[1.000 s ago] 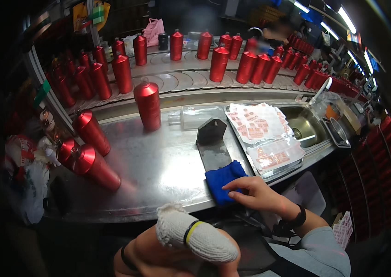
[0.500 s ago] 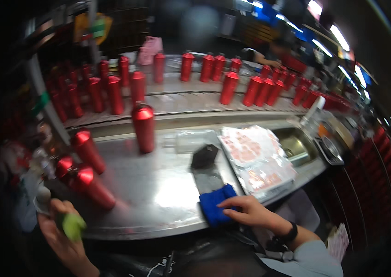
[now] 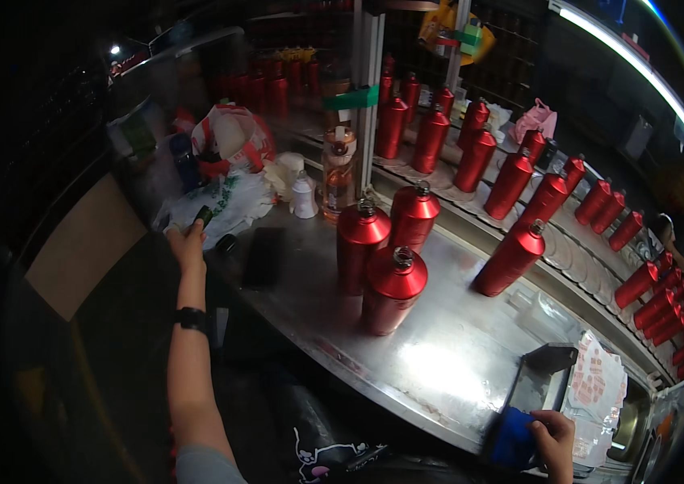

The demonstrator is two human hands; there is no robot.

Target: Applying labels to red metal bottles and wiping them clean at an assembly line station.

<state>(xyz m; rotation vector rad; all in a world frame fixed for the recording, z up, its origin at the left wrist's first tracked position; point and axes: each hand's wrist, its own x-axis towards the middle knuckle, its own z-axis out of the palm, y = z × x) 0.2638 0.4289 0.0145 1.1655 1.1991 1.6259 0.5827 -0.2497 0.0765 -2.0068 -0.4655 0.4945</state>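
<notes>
At the far left, my left hand (image 3: 188, 242) is closed around a small dark object (image 3: 204, 215) with a greenish tint, beside a crumpled plastic bag (image 3: 233, 206); its kind is unclear. My right hand (image 3: 553, 440), at the lower right, has bent fingers closed at the edge of a blue cloth (image 3: 513, 438) near the counter's front edge. Three shiny red bottles with open necks, one of them the front bottle (image 3: 394, 292), stand grouped upright on the metal counter (image 3: 447, 367). Another red bottle (image 3: 510, 260) stands apart, farther right.
Red bottles (image 3: 511, 185) line the shelf behind the counter. A clear drinking bottle (image 3: 339, 173), a white bottle (image 3: 303, 198) and a dark flat object (image 3: 263, 256) are near the post. A dark holder (image 3: 550, 359), printed sheets (image 3: 598, 379) and a sink (image 3: 631, 423) are at the right.
The view has swung left. My left hand has reached out to the bags; the white and lime-green things seen at it earlier no longer show. My right hand stays at the cloth, fingers more bent.
</notes>
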